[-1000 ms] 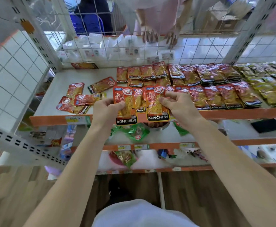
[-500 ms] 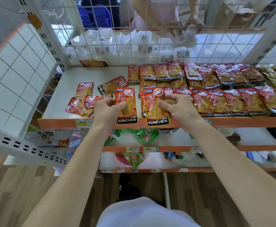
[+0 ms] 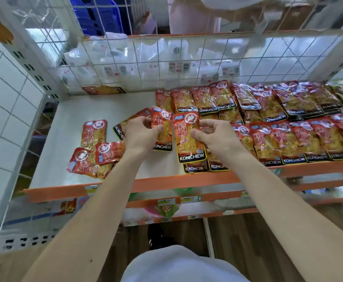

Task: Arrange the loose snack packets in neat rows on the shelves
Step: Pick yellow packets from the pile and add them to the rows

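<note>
My left hand [image 3: 140, 134] pinches one orange KONCHEW snack packet [image 3: 162, 131] above the white shelf [image 3: 97, 110]. Just to its right, my right hand [image 3: 217, 137] grips a second orange packet [image 3: 189, 139] by its right edge. Under that packet lie more packets at the shelf's front edge [image 3: 199, 167]. Neat rows of the same red and orange packets [image 3: 288, 127] fill the shelf's right part. Three loose packets [image 3: 95, 151] lie in a heap at the left, and another loose packet [image 3: 121, 129] pokes out behind my left hand.
A white wire grid [image 3: 166, 64] backs the shelf, with white goods behind it. A white tiled panel [image 3: 5, 110] closes the left side. Lower orange-edged shelves [image 3: 187, 200] hold green packets. A person stands beyond the grid at the top.
Both hands have lifted their packets off the front edge and moved them further back over the shelf. The view has come closer to the shelf.
</note>
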`<state>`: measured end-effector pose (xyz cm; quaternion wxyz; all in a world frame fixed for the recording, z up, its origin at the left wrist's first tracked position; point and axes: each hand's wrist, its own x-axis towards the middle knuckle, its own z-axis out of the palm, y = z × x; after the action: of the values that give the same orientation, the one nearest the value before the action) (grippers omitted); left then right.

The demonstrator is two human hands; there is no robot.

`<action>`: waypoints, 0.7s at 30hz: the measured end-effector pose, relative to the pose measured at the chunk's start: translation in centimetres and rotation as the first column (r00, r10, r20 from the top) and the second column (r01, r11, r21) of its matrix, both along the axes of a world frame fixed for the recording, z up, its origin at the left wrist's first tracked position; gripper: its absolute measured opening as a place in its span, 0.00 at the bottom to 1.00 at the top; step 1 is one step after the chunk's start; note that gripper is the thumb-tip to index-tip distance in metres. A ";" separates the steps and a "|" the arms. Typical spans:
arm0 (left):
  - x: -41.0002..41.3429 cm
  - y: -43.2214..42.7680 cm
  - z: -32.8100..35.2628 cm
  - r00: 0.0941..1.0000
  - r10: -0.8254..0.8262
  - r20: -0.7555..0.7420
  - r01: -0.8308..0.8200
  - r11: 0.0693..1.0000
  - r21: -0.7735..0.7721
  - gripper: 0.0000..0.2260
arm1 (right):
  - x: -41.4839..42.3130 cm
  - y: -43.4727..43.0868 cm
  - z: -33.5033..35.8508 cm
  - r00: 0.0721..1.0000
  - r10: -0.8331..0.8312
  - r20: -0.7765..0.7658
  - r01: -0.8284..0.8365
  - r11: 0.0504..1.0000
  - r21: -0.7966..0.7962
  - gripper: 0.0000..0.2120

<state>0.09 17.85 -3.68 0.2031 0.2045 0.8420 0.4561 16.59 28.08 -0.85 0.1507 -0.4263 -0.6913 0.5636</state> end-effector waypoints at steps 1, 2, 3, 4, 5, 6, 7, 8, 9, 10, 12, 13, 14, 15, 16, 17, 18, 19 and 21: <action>-0.2 0.4 -0.2 1.000 -0.007 -0.010 0.007 1.000 -0.011 0.09 | -0.1 0.2 -0.1 1.000 -0.004 0.005 0.004 1.000 -0.001 0.21; -0.3 0.7 -0.3 1.000 -0.015 -0.024 0.015 1.000 -0.021 0.08 | -0.2 0.3 -0.1 1.000 -0.004 0.009 0.004 1.000 -0.003 0.20; -0.4 1.0 -0.4 0.999 -0.025 -0.043 0.023 0.999 -0.033 0.07 | -0.3 0.4 -0.1 1.000 -0.004 0.012 0.004 1.000 -0.003 0.19; -0.5 1.2 -0.4 0.997 -0.040 -0.068 0.036 0.998 -0.047 0.07 | -0.4 0.6 -0.1 1.000 -0.007 0.010 0.007 1.000 -0.007 0.18; -0.5 1.3 -0.5 0.993 -0.058 -0.101 0.052 0.997 -0.065 0.07 | -0.5 0.7 -0.1 1.000 -0.015 0.007 0.015 1.000 -0.014 0.18; -0.5 1.4 -0.5 0.987 -0.080 -0.140 0.068 0.994 -0.086 0.07 | -0.6 0.7 -0.2 1.000 -0.018 0.005 0.018 1.000 -0.019 0.18; -0.5 1.5 -0.6 0.978 -0.101 -0.181 0.082 0.990 -0.110 0.07 | -0.6 0.7 -0.1 1.000 -0.015 0.005 0.015 1.000 -0.016 0.19; -0.5 1.5 -0.7 0.967 -0.124 -0.224 0.093 0.985 -0.144 0.08 | -0.7 0.8 -0.2 1.000 -0.009 0.007 0.009 1.000 -0.009 0.20; -0.5 1.6 -0.7 0.953 -0.148 -0.264 0.101 0.978 -0.185 0.10 | -0.7 0.8 -0.2 1.000 -0.001 0.008 0.001 1.000 0.000 0.20; -0.5 1.6 -0.7 0.939 -0.174 -0.296 0.107 0.968 -0.228 0.11 | -0.7 0.7 -0.2 1.000 0.006 0.006 -0.007 1.000 0.008 0.18; -0.7 1.6 -0.8 0.914 -0.219 -0.342 0.115 0.947 -0.300 0.13 | -0.8 0.8 -0.2 1.000 0.006 -0.003 -0.006 1.000 0.002 0.18; -0.8 1.7 -1.0 0.901 -0.241 -0.362 0.117 0.936 -0.333 0.14 | -0.8 0.8 -0.2 1.000 0.005 -0.006 -0.005 1.000 0.002 0.17; -1.0 1.8 -1.2 0.888 -0.263 -0.378 0.118 0.924 -0.364 0.16 | -0.8 0.8 -0.2 1.000 0.010 -0.008 -0.010 1.000 0.008 0.16; -1.1 1.8 -1.3 0.877 -0.282 -0.389 0.119 0.912 -0.392 0.18 | -0.8 0.8 -0.2 1.000 0.015 -0.012 -0.015 1.000 0.014 0.14; -1.2 1.9 -1.4 0.871 -0.297 -0.392 0.122 0.902 -0.414 0.19 | -0.8 0.8 -0.3 1.000 0.018 -0.016 -0.018 1.000 0.019 0.13; -1.2 1.9 -1.4 0.865 -0.309 -0.396 0.125 0.896 -0.426 0.19 | -0.8 0.7 -0.3 1.000 0.021 -0.017 -0.020 0.999 0.028 0.13; -1.2 1.8 -1.4 0.860 -0.319 -0.399 0.130 0.892 -0.433 0.20 | -0.8 0.6 -0.3 1.000 0.023 -0.011 -0.022 0.999 0.046 0.15; -1.1 1.7 -1.2 0.855 -0.327 -0.402 0.136 0.890 -0.435 0.20 | -0.8 0.5 -0.4 1.000 0.019 -0.005 -0.019 0.998 0.065 0.18; -1.0 1.4 -1.0 0.852 -0.329 -0.406 0.148 0.898 -0.415 0.21 | -0.9 0.4 -0.3 1.000 0.012 0.014 -0.014 0.996 0.089 0.22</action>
<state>-0.95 19.23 -4.67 0.0853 0.3710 0.9033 0.1980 15.67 28.46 -1.19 0.1615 -0.4182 -0.7196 0.5303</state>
